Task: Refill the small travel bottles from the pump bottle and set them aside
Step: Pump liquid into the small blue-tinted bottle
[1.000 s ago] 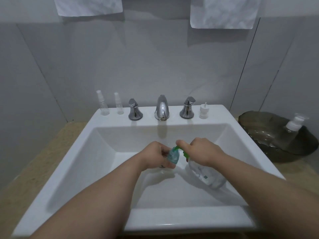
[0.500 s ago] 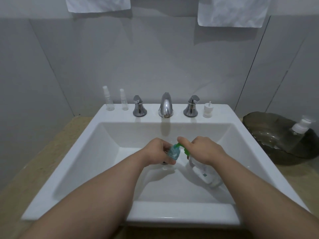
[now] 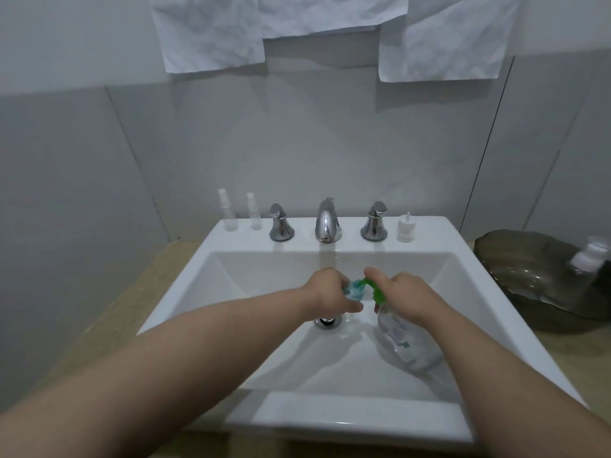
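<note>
- Grey wall tiles (image 3: 297, 143) are backing a white sink (image 3: 463, 292) set in a tan counter (image 3: 99, 325), and two pale cloths (image 3: 211, 34) are hanging above.
- Two spray bottles (image 3: 228, 211) are standing upright at the left end of the sink's back ledge, well apart from the hands.
- The left hand (image 3: 330, 292) is hovering over the middle of the basin, above the drain (image 3: 327, 321), with its fingers curled round a travel bottle (image 3: 355, 290) showing blue-green liquid.
- The green pump (image 3: 375, 289) is pointing its spout at that bottle's mouth; whether the two are touching cannot be told.
- The right hand (image 3: 403, 294) is gripping the neck of the pump bottle (image 3: 403, 338) with one finger lying on the pump head, and the clear body is tilting down toward the basin's right slope.
- Against the earlier pictures, only the view is shifting: both hands are keeping the same pose, so the filling is likely still going on and nothing new is being set aside.
- A white cap (image 3: 406, 228) is waiting at the ledge's right end, beyond the taps (image 3: 374, 223).
- A dark bowl (image 3: 529, 259) holding another bottle (image 3: 588, 259) is crowding the counter just past the sink's right rim, so the ledge beside the spray bottles is looking like the freer spot.
</note>
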`<state>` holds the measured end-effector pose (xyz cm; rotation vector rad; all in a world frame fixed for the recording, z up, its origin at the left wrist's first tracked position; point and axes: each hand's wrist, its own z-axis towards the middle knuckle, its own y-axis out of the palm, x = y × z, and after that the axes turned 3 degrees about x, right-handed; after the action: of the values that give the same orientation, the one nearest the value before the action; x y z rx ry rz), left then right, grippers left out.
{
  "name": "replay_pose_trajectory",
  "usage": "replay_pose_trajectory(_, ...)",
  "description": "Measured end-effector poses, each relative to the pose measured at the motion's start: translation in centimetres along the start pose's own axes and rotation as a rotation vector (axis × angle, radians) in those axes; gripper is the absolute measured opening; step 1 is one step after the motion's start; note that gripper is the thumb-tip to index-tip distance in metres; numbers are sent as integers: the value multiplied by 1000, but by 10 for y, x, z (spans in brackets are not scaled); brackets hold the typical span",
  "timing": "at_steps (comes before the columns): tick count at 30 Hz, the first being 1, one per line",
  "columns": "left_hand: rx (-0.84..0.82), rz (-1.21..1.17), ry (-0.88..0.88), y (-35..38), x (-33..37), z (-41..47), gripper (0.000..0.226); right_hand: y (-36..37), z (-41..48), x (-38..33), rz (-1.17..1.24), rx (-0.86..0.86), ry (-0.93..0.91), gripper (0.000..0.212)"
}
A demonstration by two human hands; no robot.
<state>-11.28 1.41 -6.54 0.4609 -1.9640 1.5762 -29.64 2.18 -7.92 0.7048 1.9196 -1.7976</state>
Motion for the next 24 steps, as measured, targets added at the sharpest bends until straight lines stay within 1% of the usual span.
replay_pose_trajectory(3, -23, -113, -56, 5, -5, -4, 18, -1, -3, -1, 42, -5, 13, 85)
replay_pose_trajectory(5, -9, -272, -96, 10, -14, -8, 20, 0, -4, -3, 31, -19, 9, 81)
replay_pose_trajectory(7, 0, -392, -108, 12, -20, -13, 20, -1, -5, -5, 6, -24, 1, 83)
replay_pose_trajectory(11, 78, -350, -50, 12, -26, -16, 26, -1, -7, -6, 16, -38, -7, 92)
replay_pose_trajectory(14, 98, -333, 0, 12, -28, -19, 24, -1, -8, -6, 17, -37, -18, 95)
replay_pose_trajectory(19, 91, -206, 53, 8, -30, -16, 19, 3, -7, -9, 46, -22, -5, 83)
replay_pose_trajectory(24, 75, -179, 84, 8, -32, -12, 19, 3, -3, -12, 73, -47, -11, 64)
